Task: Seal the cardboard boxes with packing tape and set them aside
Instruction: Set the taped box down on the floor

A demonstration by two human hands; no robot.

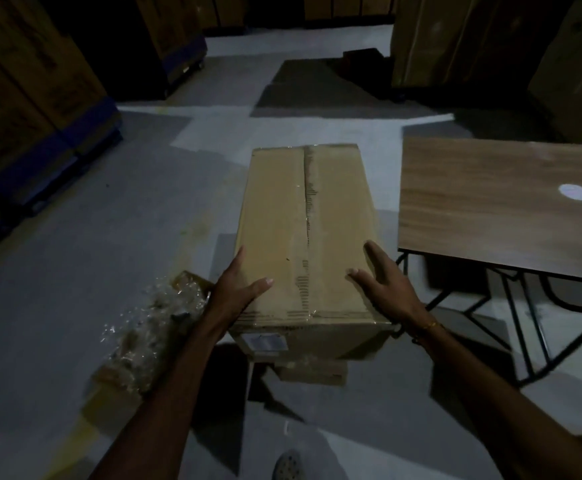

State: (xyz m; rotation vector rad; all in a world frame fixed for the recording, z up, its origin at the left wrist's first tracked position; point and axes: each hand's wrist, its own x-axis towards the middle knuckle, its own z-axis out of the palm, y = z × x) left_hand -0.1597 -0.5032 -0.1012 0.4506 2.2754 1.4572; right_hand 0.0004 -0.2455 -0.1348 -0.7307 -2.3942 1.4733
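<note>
A long brown cardboard box (282, 220) stands in front of me, its top flaps closed and clear tape running along the centre seam. A white label shows on its near end. It rests on a smaller flat box (312, 372) on the floor. My left hand (239, 289) lies against the box's near left edge, thumb on top, fingers straight along the side. My right hand (381, 285) lies on the near right edge, fingers straight, thumb on the top face. No tape roll is in view.
A wooden table (497, 202) with black metal legs stands close on the right. Crumpled clear plastic wrap over cardboard (151, 327) lies on the floor to the left. Stacked cartons on blue pallets (30, 109) line the left and back. The grey floor (85, 244) is open on the left.
</note>
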